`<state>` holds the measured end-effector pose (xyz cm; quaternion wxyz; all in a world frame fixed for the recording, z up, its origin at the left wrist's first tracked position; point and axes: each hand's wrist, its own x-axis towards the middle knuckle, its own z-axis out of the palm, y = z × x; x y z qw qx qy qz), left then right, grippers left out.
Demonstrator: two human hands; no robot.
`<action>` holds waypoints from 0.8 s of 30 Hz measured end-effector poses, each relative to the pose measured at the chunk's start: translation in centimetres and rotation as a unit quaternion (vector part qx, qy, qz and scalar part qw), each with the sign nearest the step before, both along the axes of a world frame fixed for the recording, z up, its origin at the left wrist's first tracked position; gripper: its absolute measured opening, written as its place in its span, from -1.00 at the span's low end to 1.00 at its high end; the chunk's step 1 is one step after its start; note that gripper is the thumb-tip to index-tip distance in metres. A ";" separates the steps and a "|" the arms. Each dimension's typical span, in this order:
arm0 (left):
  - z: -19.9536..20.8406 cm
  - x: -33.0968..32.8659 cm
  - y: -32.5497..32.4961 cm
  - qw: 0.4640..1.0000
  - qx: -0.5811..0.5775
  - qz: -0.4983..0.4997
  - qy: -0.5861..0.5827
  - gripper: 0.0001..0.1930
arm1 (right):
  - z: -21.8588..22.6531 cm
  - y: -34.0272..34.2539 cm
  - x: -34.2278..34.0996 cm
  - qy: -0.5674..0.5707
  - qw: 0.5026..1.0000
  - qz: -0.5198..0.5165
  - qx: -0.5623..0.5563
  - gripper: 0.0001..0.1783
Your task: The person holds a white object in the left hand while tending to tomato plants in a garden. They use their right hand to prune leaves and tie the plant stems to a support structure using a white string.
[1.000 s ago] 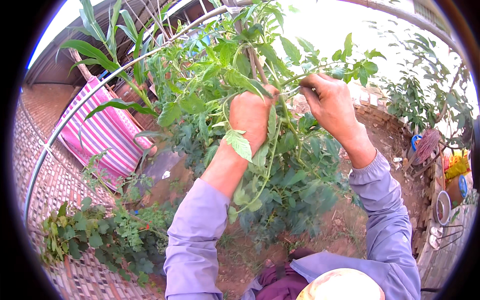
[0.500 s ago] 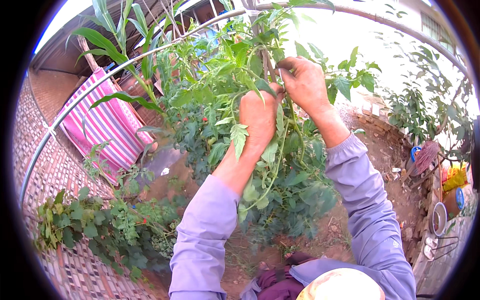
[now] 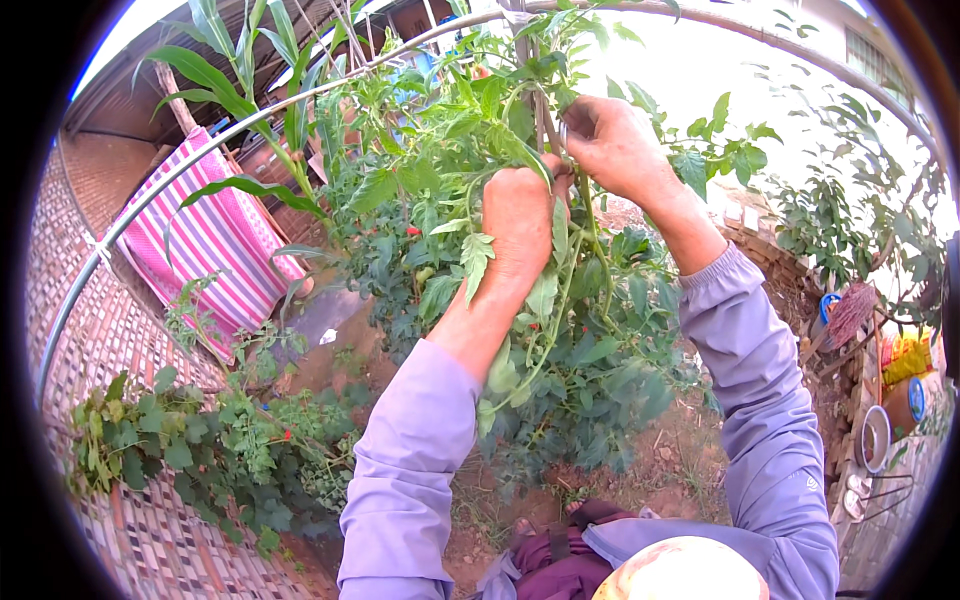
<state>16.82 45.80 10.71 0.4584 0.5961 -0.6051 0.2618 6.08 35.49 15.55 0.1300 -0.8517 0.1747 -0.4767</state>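
A tall leafy tomato plant (image 3: 580,400) stands in front of me, its upper stems against an upright stake (image 3: 524,48). My left hand (image 3: 517,222) is closed in a fist at the upper stems, with leaves hanging over and beside it. Just right of the stake, my right hand (image 3: 622,150) has thumb and fingers pinched together, close to the left hand's fingertips. A thin pale strand seems to show at the right fingertips, too small to name. Leaves and the hands themselves hide the exact point of grip.
A bent pole (image 3: 330,92) arches across the plants. To the left, a pink striped cloth (image 3: 205,240) hangs by corn leaves (image 3: 205,80), above low vines (image 3: 170,440). At right are a brushwood broom (image 3: 852,315), a round container (image 3: 876,438) and a yellow bag (image 3: 908,357).
My right hand has shifted slightly right and its forearm has swung outward. The left hand stays closed at nearly the same place on the plant.
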 end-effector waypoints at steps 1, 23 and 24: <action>0.0 0.0 0.0 1.000 0.000 0.001 0.001 -0.94 | 0.0 -0.1 -0.1 0.001 1.000 0.001 0.000 -0.72; -0.2 -0.3 0.2 0.998 -0.006 -0.029 -0.062 -0.77 | -5.4 3.3 -6.0 0.158 0.985 0.046 -0.049 -0.89; -0.3 -0.4 0.3 0.996 -0.032 -0.038 -0.080 -0.74 | -5.2 3.7 -6.3 0.132 0.988 0.076 -0.022 -0.88</action>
